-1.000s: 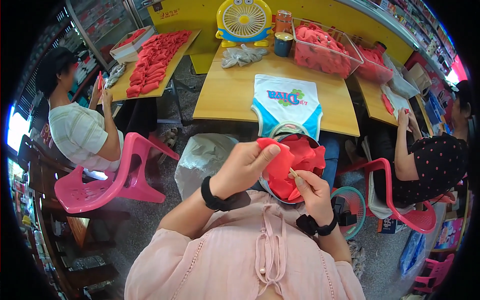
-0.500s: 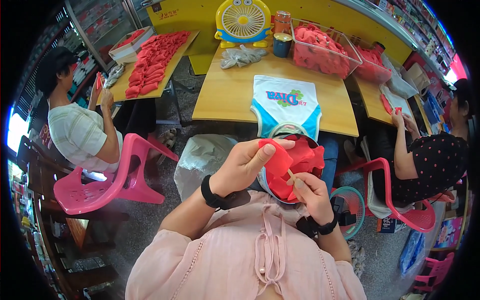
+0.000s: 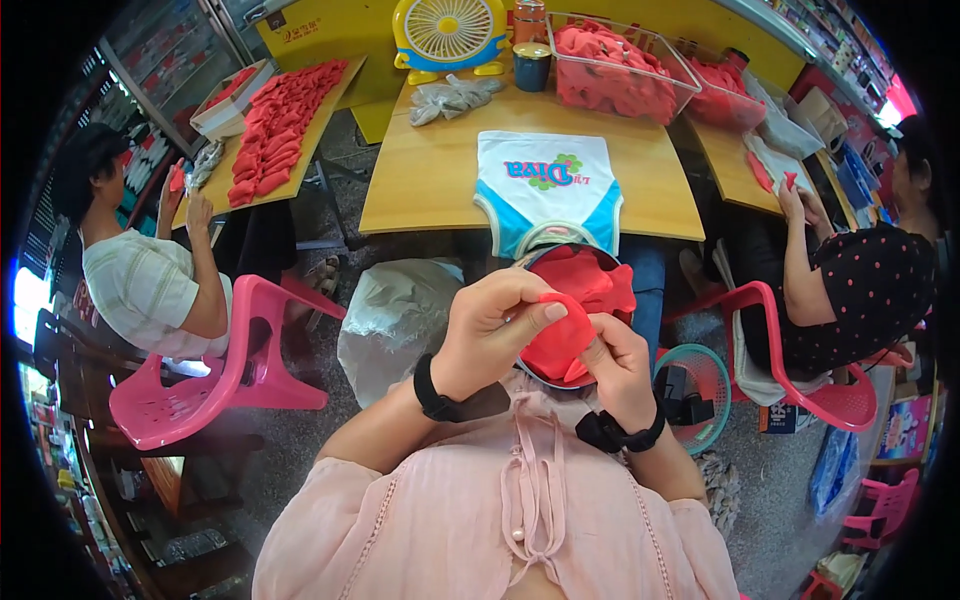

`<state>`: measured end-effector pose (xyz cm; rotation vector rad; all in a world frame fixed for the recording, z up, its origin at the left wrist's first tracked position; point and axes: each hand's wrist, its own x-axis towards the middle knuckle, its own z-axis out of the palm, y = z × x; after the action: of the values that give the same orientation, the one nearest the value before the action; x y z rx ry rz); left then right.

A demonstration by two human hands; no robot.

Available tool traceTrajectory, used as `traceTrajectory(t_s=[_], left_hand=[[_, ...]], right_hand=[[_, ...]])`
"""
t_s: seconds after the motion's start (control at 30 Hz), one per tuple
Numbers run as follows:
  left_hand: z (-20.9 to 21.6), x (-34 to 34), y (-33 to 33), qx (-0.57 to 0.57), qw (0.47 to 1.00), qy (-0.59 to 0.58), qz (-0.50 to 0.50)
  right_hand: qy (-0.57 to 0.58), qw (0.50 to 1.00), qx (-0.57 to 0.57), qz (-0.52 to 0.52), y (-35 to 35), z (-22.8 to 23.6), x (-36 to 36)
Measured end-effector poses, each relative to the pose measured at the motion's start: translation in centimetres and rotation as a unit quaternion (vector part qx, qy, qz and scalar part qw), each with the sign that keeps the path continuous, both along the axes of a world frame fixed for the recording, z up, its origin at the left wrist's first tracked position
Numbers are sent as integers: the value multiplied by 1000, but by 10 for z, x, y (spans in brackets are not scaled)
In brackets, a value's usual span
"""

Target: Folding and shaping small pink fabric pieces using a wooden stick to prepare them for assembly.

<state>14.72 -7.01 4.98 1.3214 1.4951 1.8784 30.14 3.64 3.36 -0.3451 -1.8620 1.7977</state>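
Note:
In front of my chest, my left hand pinches a small red cloth piece between thumb and fingers. My right hand grips the same piece from the other side, its fingertips partly hidden by the cloth. The thin stick seen earlier does not show. Just beyond and below my hands, a round basin in my lap holds a heap of red cloth pieces. A white garment with turquoise edges and a printed front drapes over the table edge down to the basin.
The wooden table ahead bears a yellow-blue fan, grey bundles, a dark cup and a clear bin of red pieces. Co-workers sit left and right on pink chairs. A mesh basket stands by my right arm.
My right hand has moved up to the red cloth; the stick it held below is out of sight. My left hand still pinches the piece. The view has shifted slightly.

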Motion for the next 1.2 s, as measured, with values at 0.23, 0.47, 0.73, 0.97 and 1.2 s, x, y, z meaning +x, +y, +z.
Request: traceTrajectory(t_s=[0.23, 0.47, 0.73, 0.97, 1.2], left_hand=[[-3, 13, 5, 149, 972, -176, -37], [-6, 8, 4, 35, 993, -92, -60], [-11, 13, 1, 67, 979, -180, -61], [-15, 14, 3, 38, 988, -133, -67], [-12, 12, 5, -41, 997, 3, -69]], right_hand=[[66, 977, -188, 70, 6, -6, 14], [52, 990, -124, 51, 1, 1, 5], [95, 970, -209, 76, 4, -10, 8], [41, 964, -241, 109, 4, -8, 6], [40, 972, -217, 85, 12, -7, 11]])
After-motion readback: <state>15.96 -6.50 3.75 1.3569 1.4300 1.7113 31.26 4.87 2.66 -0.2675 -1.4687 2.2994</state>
